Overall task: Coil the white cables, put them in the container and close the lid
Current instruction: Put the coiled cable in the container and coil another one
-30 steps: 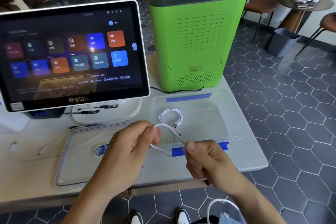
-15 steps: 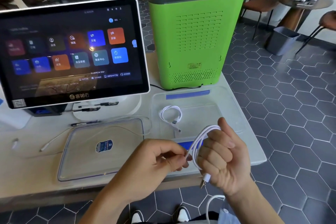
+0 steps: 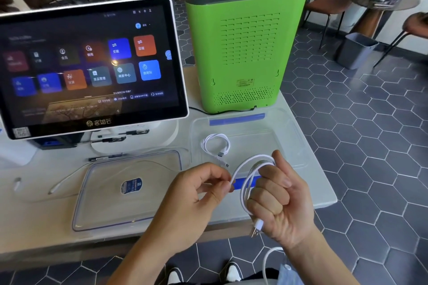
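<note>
A white cable (image 3: pixel 246 183) is looped around the fingers of my right hand (image 3: pixel 281 201), its USB plug hanging below the fist. My left hand (image 3: pixel 196 194) pinches the free end of the same cable just left of the loops. Behind my hands stands the clear plastic container (image 3: pixel 294 141) with blue clips, open, and a coiled white cable (image 3: pixel 215 143) lies inside it. The clear lid (image 3: pixel 111 206) with a blue label lies flat on the table to the left. Another white cable (image 3: pixel 60 184) lies loose left of the lid.
A touchscreen terminal (image 3: pixel 88 65) on a white stand fills the back left. A green machine (image 3: pixel 245 37) stands right behind the container. The table edge (image 3: pixel 324 201) is close on the right, with tiled floor, chairs and a grey bin (image 3: pixel 354 51) beyond.
My right hand turned palm up and the cable went from stretched between both hands to looped around its fingers. My left hand shifted slightly, still pinching the end.
</note>
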